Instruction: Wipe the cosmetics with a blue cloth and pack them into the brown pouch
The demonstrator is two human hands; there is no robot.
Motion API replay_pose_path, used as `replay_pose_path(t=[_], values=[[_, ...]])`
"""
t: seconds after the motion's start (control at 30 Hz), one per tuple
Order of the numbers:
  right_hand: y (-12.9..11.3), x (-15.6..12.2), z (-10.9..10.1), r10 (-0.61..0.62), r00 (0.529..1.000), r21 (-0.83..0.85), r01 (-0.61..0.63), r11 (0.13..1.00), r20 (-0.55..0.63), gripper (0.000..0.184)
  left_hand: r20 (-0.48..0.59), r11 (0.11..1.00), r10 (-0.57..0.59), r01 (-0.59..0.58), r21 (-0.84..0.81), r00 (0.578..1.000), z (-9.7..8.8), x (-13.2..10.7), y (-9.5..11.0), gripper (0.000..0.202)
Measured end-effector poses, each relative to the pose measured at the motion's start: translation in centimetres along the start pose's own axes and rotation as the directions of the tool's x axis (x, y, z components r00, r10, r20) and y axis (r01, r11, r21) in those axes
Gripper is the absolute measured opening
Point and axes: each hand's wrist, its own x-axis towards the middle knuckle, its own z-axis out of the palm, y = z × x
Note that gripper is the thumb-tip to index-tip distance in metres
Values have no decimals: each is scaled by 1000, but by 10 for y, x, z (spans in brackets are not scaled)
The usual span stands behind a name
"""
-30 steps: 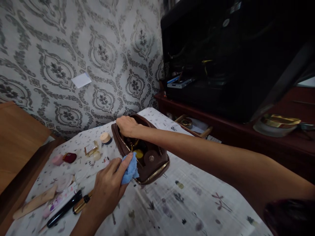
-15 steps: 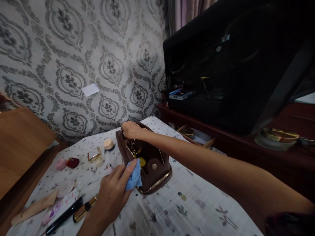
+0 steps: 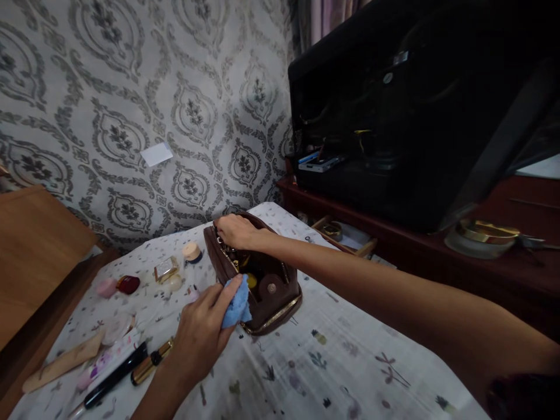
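Observation:
A brown zipped pouch (image 3: 275,297) lies open on the patterned tablecloth (image 3: 332,361), with a yellow item and gold pieces inside. My right hand (image 3: 236,231) reaches across and grips the pouch's far rim, fingers closed on it. My left hand (image 3: 202,332) pinches a blue cloth (image 3: 236,306) and presses it against the pouch's near edge by the zip.
Cosmetics lie left of the pouch: a round cream jar (image 3: 191,251), a gold compact (image 3: 165,269), a red case (image 3: 128,284), a black tube (image 3: 114,377) and a gold lipstick (image 3: 151,362). A wooden surface (image 3: 30,251) stands left. A dark cabinet (image 3: 394,116) and red shelf (image 3: 437,256) stand right.
The view has shifted slightly. My left hand with the blue cloth has slid a little along the pouch's near edge. My right hand keeps its hold on the rim.

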Motion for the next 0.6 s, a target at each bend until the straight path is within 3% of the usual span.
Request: replay_pose_path(t=[0.47,0.6], values=[[7,-24,0,-164,982,-21,163,986,-94,25,-43,999,8,-10,-50,999,2,-2,-3,45],[14,-35,-1,-351,936,34,350,936,34,18,-61,996,15,-20,-82,998,6,-4,-6,46]])
